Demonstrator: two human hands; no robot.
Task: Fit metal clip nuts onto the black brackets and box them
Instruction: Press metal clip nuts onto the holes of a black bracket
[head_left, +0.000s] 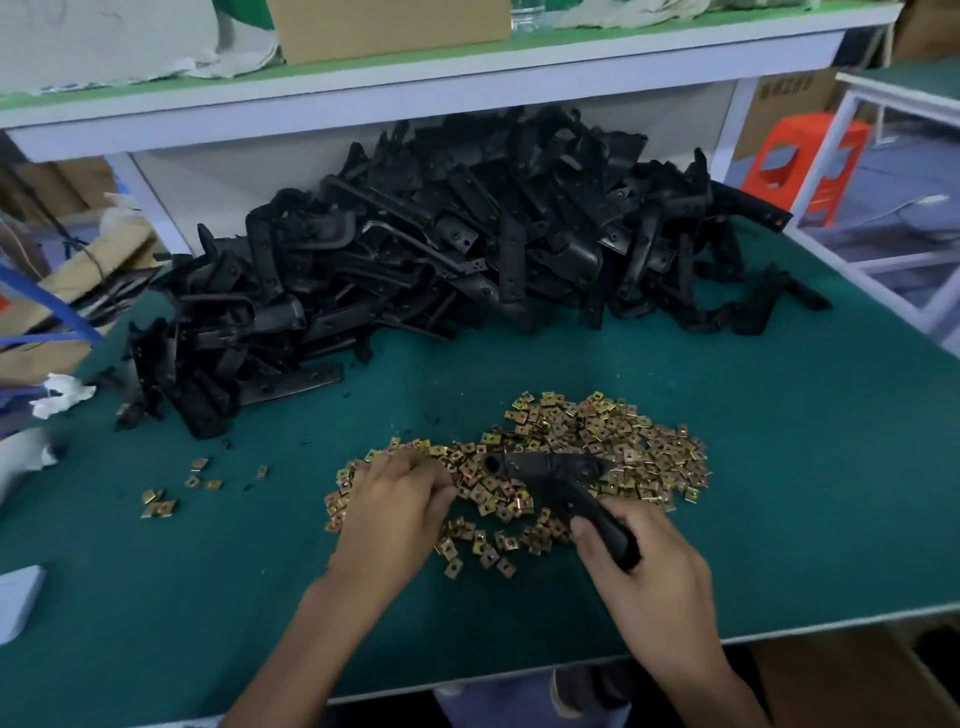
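The held bracket (563, 480) hangs just over the heap of clip nuts (623, 441) in the middle of the table (779, 519). Its long arm runs from lower right up and away to the left, and a shorter cross-piece at the far end points its free tip leftward. The right hand (649, 571) grips the near end, thumb and fingers wrapped round the arm, so the working end lies ahead of it and towards the other hand. The left hand (395, 512) rests knuckles-up on the left side of the heap with its fingers curled down into the nuts. Whether it already pinches one is hidden under the fingers. Its fingertips are near the bracket's free tip, with nuts lying between them, so the fitting likely turns on a short move to the right by the left hand, sliding a nut on along the cross-piece's own line. Behind, the bracket pile (441, 234) lies well apart at the back of the table.
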